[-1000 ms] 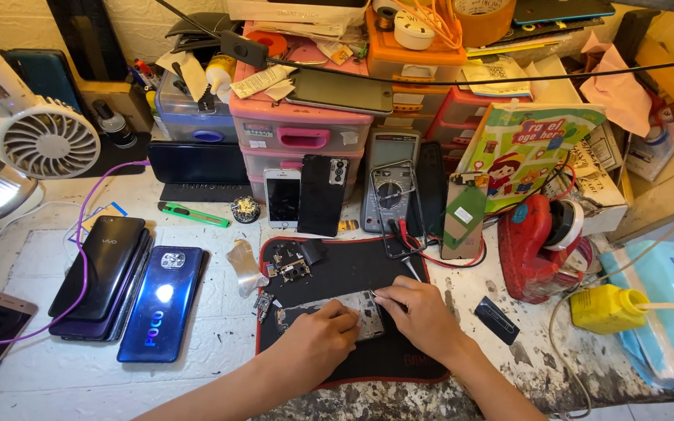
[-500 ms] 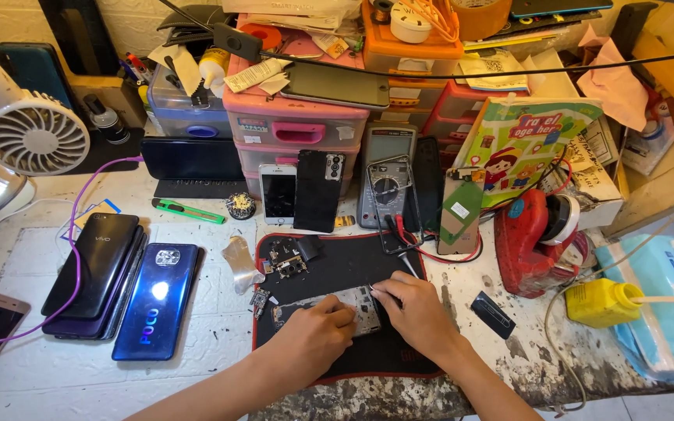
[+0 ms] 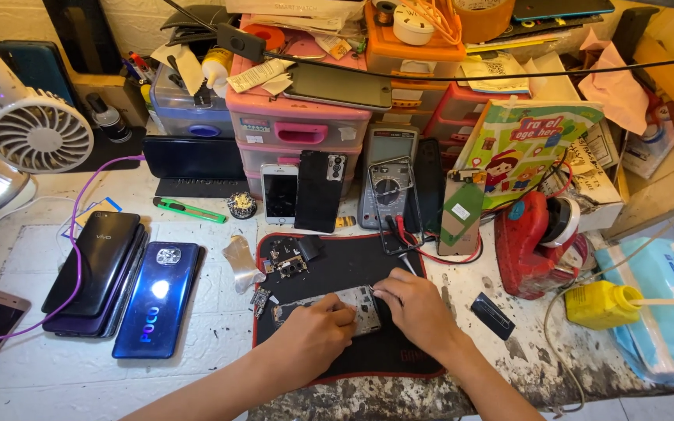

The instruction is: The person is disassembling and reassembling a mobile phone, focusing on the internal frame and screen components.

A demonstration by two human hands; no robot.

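On black mat (image 3: 337, 257), left hand (image 3: 311, 337) and right hand (image 3: 417, 308) gripping opened phone (image 3: 349, 301)

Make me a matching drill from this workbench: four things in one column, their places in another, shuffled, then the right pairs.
Things:
1. opened phone with its board exposed
2. shiny blue phone lying back-up
3. yellow squeeze bottle with a thin nozzle
4. white round desk fan

Places:
A. far left, at the back of the bench
B. on the black work mat, between the left hand and right hand
C. right side, beside the light blue packet
D. left of the mat, next to a stack of dark phones

Pairs: 1-B, 2-D, 3-C, 4-A
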